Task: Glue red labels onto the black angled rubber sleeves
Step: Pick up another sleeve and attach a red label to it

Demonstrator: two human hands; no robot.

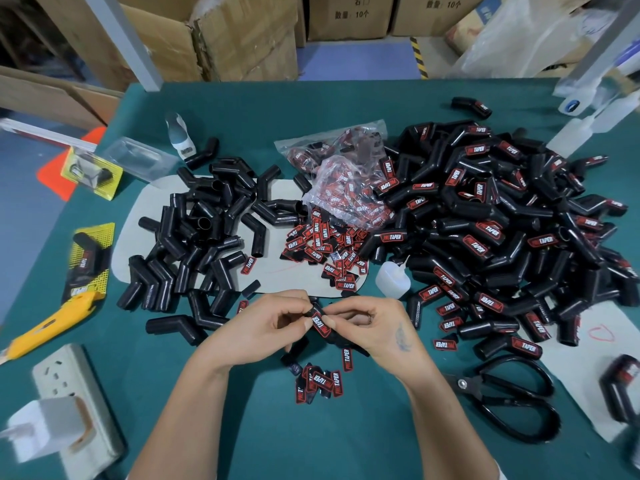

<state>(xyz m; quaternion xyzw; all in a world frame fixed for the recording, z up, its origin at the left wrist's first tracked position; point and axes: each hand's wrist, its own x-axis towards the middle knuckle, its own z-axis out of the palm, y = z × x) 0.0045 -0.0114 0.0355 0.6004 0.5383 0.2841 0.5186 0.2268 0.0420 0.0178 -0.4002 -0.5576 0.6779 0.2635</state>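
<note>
Matt black rubber sleeves [204, 223]; crinkly clear plastic bag [346, 174].

Bare forearms, no sleeves; a small bluish tattoo marks the right hand [377, 327].

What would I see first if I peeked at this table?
Two black heaps: a big pile of labelled sleeves on the right, and plain sleeves on the left. Loose red labels lie between them. At the near edge, the left hand and right hand pinch one sleeve with its label.
</note>
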